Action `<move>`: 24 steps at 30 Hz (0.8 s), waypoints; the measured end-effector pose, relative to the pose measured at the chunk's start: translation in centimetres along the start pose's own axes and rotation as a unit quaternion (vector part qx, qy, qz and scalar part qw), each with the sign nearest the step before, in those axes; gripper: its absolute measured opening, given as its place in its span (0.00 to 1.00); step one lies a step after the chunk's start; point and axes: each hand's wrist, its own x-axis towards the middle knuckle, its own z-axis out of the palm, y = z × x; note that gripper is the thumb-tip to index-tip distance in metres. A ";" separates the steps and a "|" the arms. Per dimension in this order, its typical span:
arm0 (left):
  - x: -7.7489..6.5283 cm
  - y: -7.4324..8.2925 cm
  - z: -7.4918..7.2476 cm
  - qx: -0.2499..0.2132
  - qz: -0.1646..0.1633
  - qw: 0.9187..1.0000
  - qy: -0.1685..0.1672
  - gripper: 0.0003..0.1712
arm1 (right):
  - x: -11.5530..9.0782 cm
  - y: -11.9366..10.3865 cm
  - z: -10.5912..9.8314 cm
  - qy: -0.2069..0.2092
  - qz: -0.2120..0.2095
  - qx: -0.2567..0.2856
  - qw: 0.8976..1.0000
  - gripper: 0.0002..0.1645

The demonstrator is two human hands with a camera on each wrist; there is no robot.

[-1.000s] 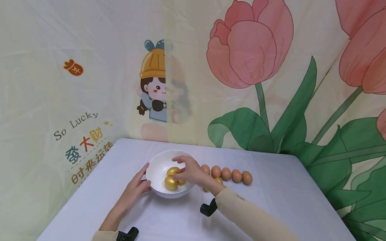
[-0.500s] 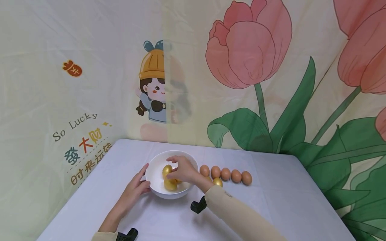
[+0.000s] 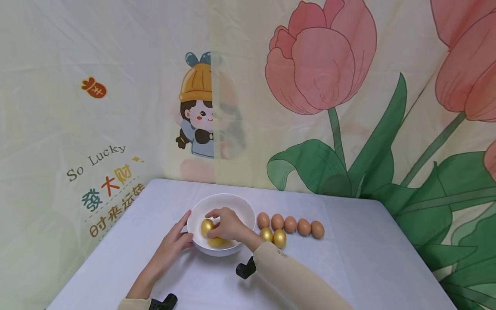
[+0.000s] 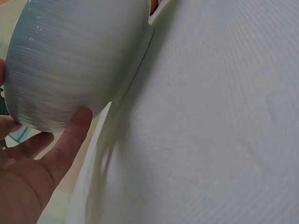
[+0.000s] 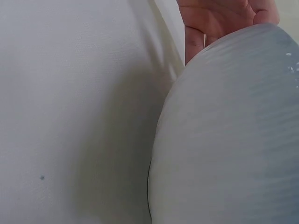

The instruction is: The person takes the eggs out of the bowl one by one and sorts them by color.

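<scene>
A white bowl (image 3: 244, 212) stands on the table with golden eggs inside. On its left side, my left hand (image 3: 176, 241) grips the wall; the left wrist view shows the thumb (image 4: 77, 126) against the outside and the fingers at the rim. My right hand (image 3: 229, 224) reaches over the right rim into the bowl. Its thumb and fingers pinch a golden egg (image 3: 207, 226) near the bowl's left inner wall. Another golden egg (image 3: 217, 242) lies below the thumb, partly covered. The hand hides part of the bowl's floor. In the right wrist view the bowl blocks the right hand.
Right of the bowl, several brown eggs (image 3: 289, 224) lie in a row. Two golden eggs, a left one (image 3: 266, 234) and a right one (image 3: 280, 238), sit in front of that row, close to my right forearm. A white cloth covers the table (image 3: 372, 258); printed curtains hang behind.
My right hand has shifted left and a little toward me inside the bowl, and the golden egg at its fingers has moved left with it. The left hand has stayed on the bowl.
</scene>
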 end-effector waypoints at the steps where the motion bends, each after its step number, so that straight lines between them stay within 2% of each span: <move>1: 0.0 0.0 0.0 0.000 0.001 1.000 0.001 0.42 | 0.0 0.0 0.1 0.001 -0.001 0.002 1.000 0.30; 8: -0.1 0.0 0.1 0.005 0.009 1.000 -0.006 0.41 | 0.3 -0.2 0.3 -0.005 0.020 -0.008 1.000 0.27; 15: -0.1 0.2 0.0 0.006 -0.009 1.000 -0.004 0.41 | 0.8 -0.1 1.0 -0.015 -0.012 -0.015 1.000 0.30; 19: 0.0 0.1 0.1 0.005 -0.005 1.000 -0.003 0.41 | 0.7 -0.1 0.8 -0.002 -0.031 -0.022 0.999 0.31; 24: 0.1 -0.1 0.1 0.000 -0.002 1.000 -0.002 0.41 | 0.4 -0.3 0.2 0.019 -0.034 -0.011 0.999 0.30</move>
